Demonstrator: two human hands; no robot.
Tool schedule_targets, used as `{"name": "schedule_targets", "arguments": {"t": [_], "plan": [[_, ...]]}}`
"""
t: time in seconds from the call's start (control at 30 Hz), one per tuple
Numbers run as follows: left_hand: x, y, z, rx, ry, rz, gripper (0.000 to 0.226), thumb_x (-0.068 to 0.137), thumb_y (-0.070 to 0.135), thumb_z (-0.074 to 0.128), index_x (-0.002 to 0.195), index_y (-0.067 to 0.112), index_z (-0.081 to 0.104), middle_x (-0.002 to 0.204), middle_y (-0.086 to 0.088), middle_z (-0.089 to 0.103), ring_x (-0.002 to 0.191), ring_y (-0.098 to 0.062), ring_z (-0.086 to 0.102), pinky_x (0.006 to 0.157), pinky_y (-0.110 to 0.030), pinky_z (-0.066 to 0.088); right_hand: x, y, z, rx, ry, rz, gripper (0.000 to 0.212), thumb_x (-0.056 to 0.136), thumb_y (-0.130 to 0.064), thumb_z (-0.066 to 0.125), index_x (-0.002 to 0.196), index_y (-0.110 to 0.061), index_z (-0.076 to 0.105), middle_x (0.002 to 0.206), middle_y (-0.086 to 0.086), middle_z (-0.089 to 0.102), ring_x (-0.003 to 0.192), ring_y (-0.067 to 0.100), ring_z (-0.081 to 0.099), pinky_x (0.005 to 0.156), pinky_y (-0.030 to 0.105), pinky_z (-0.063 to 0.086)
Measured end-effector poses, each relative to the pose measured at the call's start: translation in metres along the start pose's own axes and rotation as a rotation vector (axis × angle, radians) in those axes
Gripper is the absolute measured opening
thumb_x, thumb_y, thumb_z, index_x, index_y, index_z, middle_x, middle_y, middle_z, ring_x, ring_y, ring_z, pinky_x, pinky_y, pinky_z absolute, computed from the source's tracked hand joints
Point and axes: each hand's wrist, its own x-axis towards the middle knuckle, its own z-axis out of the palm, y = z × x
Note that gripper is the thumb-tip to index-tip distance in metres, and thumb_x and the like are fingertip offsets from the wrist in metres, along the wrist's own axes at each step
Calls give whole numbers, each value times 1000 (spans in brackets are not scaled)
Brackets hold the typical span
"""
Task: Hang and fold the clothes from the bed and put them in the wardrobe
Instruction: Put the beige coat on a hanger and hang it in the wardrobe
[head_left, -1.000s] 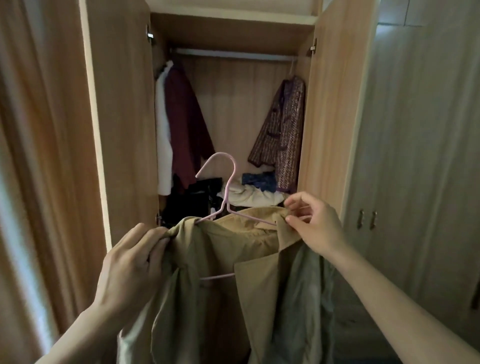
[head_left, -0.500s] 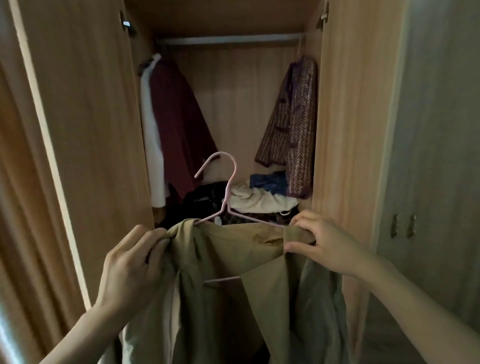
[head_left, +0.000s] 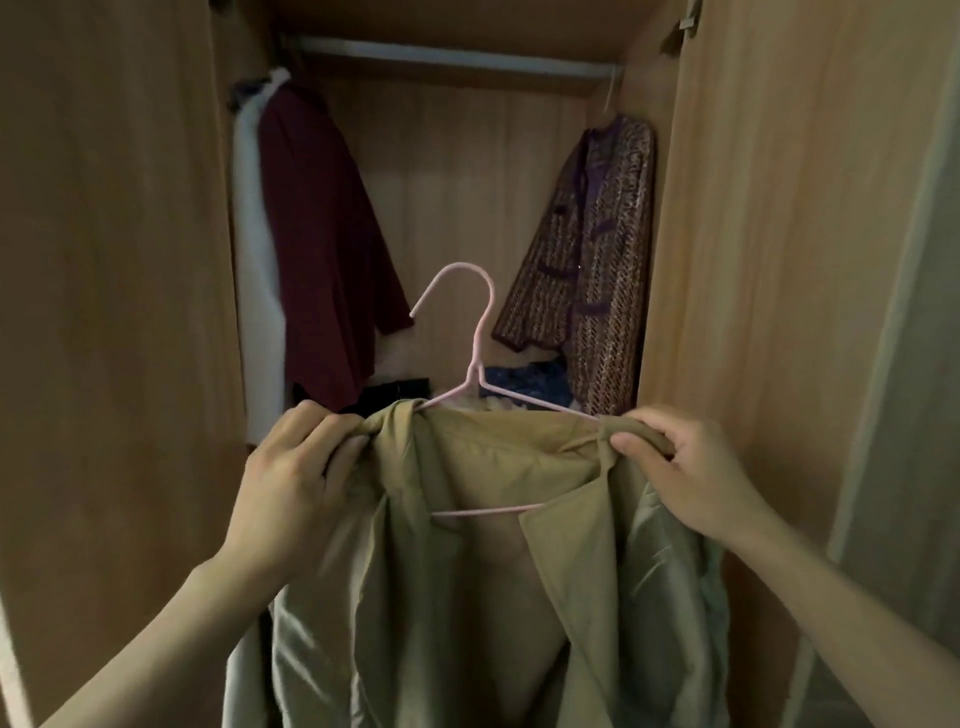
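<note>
The open left door of the wardrobe fills the 9 o'clock side of the view, its wood panel running from top to bottom. Just inside, at about 10 o'clock, a white garment and a dark red garment hang together from the rail that crosses the top at 12 o'clock.

Below them, at 8 o'clock, the left hand has its fingers curled tightly round the left shoulder of the khaki coat, bunching the cloth in its grip. The coat sits on a pink hanger and is held up in front of the open wardrobe, its body dropping to 6 o'clock and out of view at the bottom edge. The hanger's hook stands free at the centre, well below the rail and touching nothing; its lower bar shows through the open collar.

Behind the hook, low in the wardrobe, lies a pile of folded clothes, blue cloth the plainest part of it. At 1 o'clock a brown patterned jacket hangs from the rail's right end.

At 4 o'clock the right hand pinches the coat's right shoulder, thumb under and fingers folded over the cloth. The right door stands at 3 o'clock.
</note>
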Motion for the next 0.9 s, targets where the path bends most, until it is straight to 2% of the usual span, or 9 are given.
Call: {"name": "schedule_targets", "arguments": {"t": [0.1, 0.17, 0.27, 0.33, 0.43, 0.53, 0.67, 0.77, 0.9], "plan": [[16, -19, 16, -36, -13, 34, 24, 100, 15, 50, 106, 4, 70, 91, -2, 53, 77, -22, 55, 66, -43, 50, 15, 4, 7, -52, 15, -39, 25, 100, -36, 52, 94, -17, 68, 84, -5, 65, 80, 12, 61, 70, 38, 48], [21, -20, 27, -58, -17, 80, 27, 101, 16, 47, 106, 1, 69, 93, -5, 54, 79, -23, 56, 68, -43, 51, 20, 6, 13, -60, -8, -75, 29, 99, -35, 50, 90, -13, 66, 80, -2, 62, 76, 15, 60, 67, 42, 47], [28, -9, 51, -103, -107, 159, 34, 99, 25, 45, 104, 1, 68, 93, -9, 54, 80, -27, 56, 69, -45, 51, 33, 2, 28, -37, -46, -115, 25, 100, -26, 55, 83, -10, 64, 74, 0, 59, 69, 15, 56, 63, 35, 45], [31, -5, 66, -119, -170, 168, 28, 99, 21, 45, 103, 2, 66, 93, -9, 52, 79, -28, 54, 68, -47, 50, 44, 4, 37, -26, -42, -127, 18, 97, -19, 59, 83, -10, 66, 72, -3, 58, 68, 13, 55, 61, 28, 42], [40, -11, 81, -89, -129, 126, 22, 99, 14, 48, 101, 2, 67, 90, -8, 52, 76, -26, 53, 65, -45, 50, 57, 16, 41, -8, -15, -141, 12, 95, -20, 64, 86, -14, 70, 71, -7, 59, 67, 10, 55, 60, 23, 39], [46, -20, 90, -88, -91, 94, 22, 99, 12, 49, 100, 1, 68, 90, -9, 53, 74, -24, 55, 63, -44, 50, 68, 28, 39, 22, -61, -133, 16, 92, -30, 66, 84, -16, 71, 70, -3, 61, 65, 13, 56, 59, 25, 40], [48, -26, 103, -111, -30, 56, 20, 99, 11, 51, 101, 2, 69, 90, -6, 54, 75, -19, 55, 68, -37, 49, 78, 35, 39, 42, -128, -89, 12, 93, -23, 67, 83, -18, 71, 71, -2, 65, 66, 13, 59, 63, 29, 43], [48, -24, 110, -106, -9, 55, 19, 97, 11, 55, 101, 3, 71, 91, -4, 56, 77, -18, 57, 70, -36, 50, 80, 43, 42, 79, -95, -45, 14, 92, -20, 69, 79, -15, 71, 68, -1, 65, 64, 13, 58, 61, 26, 42], [49, -11, 117, -44, -2, 80, 21, 97, 14, 53, 103, 6, 71, 90, -5, 54, 78, -24, 55, 70, -44, 48, 78, 55, 49, 139, 21, 30, 10, 91, -22, 69, 83, -18, 73, 74, -2, 69, 71, 14, 64, 67, 36, 49]]}}
